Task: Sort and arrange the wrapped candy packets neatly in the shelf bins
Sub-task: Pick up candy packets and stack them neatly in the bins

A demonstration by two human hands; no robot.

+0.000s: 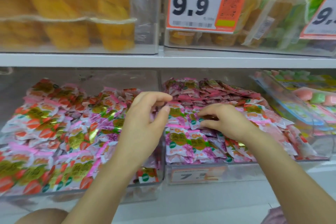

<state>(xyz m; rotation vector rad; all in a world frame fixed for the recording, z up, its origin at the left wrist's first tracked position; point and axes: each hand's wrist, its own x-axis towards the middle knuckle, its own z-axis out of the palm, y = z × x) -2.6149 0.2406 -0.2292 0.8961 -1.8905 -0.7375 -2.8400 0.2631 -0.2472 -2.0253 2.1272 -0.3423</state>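
Over the middle bin, the right hand pinches a pink candy packet between thumb and fingertips, on top of the pile. Just beside it, the left hand hovers at the divider with fingers curled; whether it holds anything, I cannot tell. Strawberry packets fill the left bin. One shelf up, cups of yellow fruit sit beside an orange price tag.

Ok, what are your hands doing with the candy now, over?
Left hand curled above the bin divider, grip unclear. Right hand pinches a purple packet in the right bin. Nothing in the way.
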